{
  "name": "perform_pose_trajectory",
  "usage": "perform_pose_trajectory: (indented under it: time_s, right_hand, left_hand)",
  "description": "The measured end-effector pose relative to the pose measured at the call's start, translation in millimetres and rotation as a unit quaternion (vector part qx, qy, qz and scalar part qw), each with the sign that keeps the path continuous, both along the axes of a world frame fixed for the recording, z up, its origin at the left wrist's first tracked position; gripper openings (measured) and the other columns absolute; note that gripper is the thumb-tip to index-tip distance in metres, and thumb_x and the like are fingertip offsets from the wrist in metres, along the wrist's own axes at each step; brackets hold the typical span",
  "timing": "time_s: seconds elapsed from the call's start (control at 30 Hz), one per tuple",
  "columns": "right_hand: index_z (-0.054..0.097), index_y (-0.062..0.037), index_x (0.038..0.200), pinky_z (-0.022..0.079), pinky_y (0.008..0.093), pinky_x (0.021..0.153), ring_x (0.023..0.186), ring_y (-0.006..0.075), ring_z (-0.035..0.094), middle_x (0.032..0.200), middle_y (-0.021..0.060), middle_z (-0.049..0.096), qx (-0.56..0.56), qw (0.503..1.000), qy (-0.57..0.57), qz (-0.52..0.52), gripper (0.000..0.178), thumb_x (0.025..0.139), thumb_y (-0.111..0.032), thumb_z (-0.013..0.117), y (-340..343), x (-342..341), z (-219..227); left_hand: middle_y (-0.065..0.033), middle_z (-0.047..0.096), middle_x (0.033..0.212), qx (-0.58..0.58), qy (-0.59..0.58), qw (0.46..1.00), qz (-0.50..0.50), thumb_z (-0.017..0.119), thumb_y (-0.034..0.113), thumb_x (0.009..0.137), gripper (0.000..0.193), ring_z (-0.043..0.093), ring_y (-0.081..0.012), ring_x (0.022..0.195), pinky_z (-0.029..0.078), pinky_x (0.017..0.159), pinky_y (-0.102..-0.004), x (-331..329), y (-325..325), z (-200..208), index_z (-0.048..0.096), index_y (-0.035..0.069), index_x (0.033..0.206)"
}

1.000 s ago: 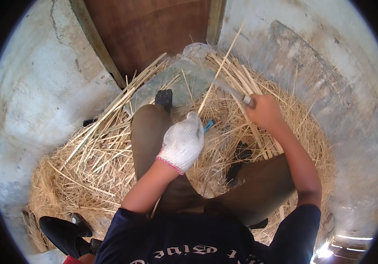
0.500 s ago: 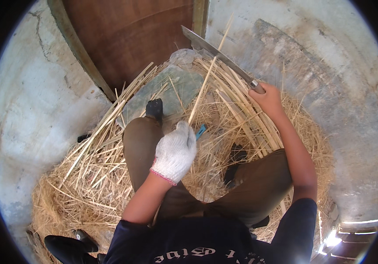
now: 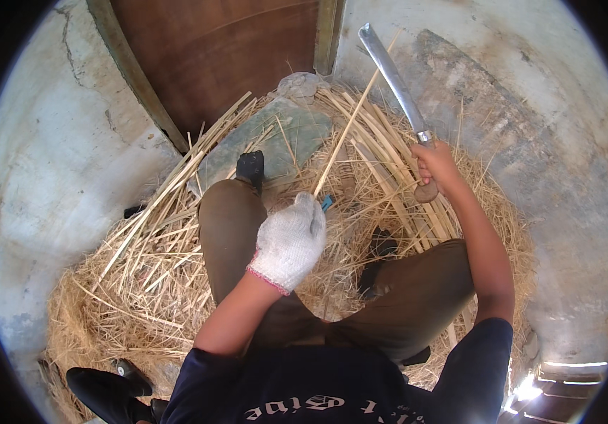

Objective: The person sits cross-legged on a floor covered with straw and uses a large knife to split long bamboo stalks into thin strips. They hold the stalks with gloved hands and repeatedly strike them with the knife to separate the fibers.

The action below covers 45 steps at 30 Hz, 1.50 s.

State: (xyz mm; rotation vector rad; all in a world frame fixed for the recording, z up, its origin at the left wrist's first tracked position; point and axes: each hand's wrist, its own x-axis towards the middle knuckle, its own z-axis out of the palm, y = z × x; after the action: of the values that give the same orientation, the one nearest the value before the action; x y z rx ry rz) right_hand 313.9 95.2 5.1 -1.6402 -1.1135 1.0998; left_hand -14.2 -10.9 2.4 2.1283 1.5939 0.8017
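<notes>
My left hand (image 3: 290, 237), in a white knitted glove, is closed around the near end of a long thin bamboo strip (image 3: 345, 138). The strip slants away to the far right. My bare right hand (image 3: 440, 168) grips the wooden handle of a machete (image 3: 399, 85), its shiny blade pointing away from me and its flat side showing. Near its tip the blade overlaps the strip's far part; I cannot tell whether they touch. Beside the gloved fingers lies a small blue object (image 3: 327, 203), partly hidden.
Long split strips (image 3: 378, 138) lie in a bundle at the right; more strips (image 3: 177, 194) lie at the left. Fine shavings (image 3: 134, 304) cover the floor around my legs. A flat greenish slab (image 3: 276, 138) sits before a brown door (image 3: 212, 56). Concrete walls curve round.
The machete has swung from pointing far left to pointing more straight away, and its flat side now shows. My right wrist has turned. My left hand has shifted slightly right with the strip.
</notes>
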Motion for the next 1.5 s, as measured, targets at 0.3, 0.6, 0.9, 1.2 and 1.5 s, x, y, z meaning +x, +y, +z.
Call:
perform_pose_trajectory:
  time_s: [0.3, 0.6, 0.9, 1.2, 1.5]
  right_hand:
    - [0.055, -0.0057, 0.078, 0.039, 0.0288, 0.038, 0.042, 0.0102, 0.047, 0.057, 0.0004, 0.052, 0.012, 0.991, -0.129, 0.030, 0.021, 0.083, -0.017, 0.072, 0.0, 2.7, 5.1]
    - [0.054, -0.0078, 0.077, 0.039, 0.0272, 0.037, 0.041, 0.0086, 0.046, 0.057, -0.0005, 0.053, -0.036, 0.979, -0.177, 0.098, 0.020, 0.084, -0.014, 0.071, -4.6, -15.8, 11.7]
    - [0.058, -0.0038, 0.081, 0.039, 0.0281, 0.037, 0.041, 0.0090, 0.047, 0.056, -0.0007, 0.052, -0.059, 0.973, -0.179, 0.133, 0.015, 0.084, -0.012, 0.070, -14.9, -16.6, 19.5]
    - [0.053, -0.0065, 0.071, 0.041, 0.0271, 0.038, 0.041, 0.0094, 0.050, 0.054, 0.0010, 0.054, -0.060, 0.978, -0.128, 0.152, 0.020, 0.084, -0.010, 0.069, -16.8, -20.8, 19.0]
    - [0.056, -0.0047, 0.077, 0.042, 0.0272, 0.039, 0.041, 0.0089, 0.050, 0.053, -0.0001, 0.053, -0.065, 0.965, -0.167, 0.190, 0.016, 0.082, -0.009, 0.070, -21.6, -35.0, 22.7]
  left_hand:
    - [-0.0261, 0.064, 0.074, -0.007, -0.026, 0.999, 0.017, 0.057, 0.018, 0.102, 0.018, 0.066, -0.0466, 0.072, 0.052, 0.063, -0.0552, -2.1, 3.8, 5.3, 0.059, 0.002, 0.095]
    - [-0.0257, 0.065, 0.074, 0.000, -0.017, 1.000, 0.020, 0.057, 0.019, 0.102, 0.019, 0.066, -0.0457, 0.072, 0.052, 0.063, -0.0544, -6.5, 4.6, 5.1, 0.059, 0.002, 0.094]
    - [-0.0244, 0.064, 0.072, 0.009, -0.004, 1.000, 0.028, 0.057, 0.021, 0.102, 0.021, 0.066, -0.0451, 0.070, 0.053, 0.061, -0.0532, -11.2, 6.1, 3.7, 0.059, 0.002, 0.093]
    - [-0.0221, 0.063, 0.066, 0.047, -0.003, 0.998, 0.036, 0.057, 0.020, 0.102, 0.020, 0.067, -0.0419, 0.064, 0.053, 0.057, -0.0515, -12.1, 6.9, 1.9, 0.057, 0.003, 0.091]
    - [-0.0246, 0.063, 0.072, 0.000, 0.004, 0.999, 0.039, 0.057, 0.018, 0.102, 0.018, 0.065, -0.0461, 0.071, 0.052, 0.060, -0.0539, -12.2, 5.5, 6.7, 0.057, 0.004, 0.092]
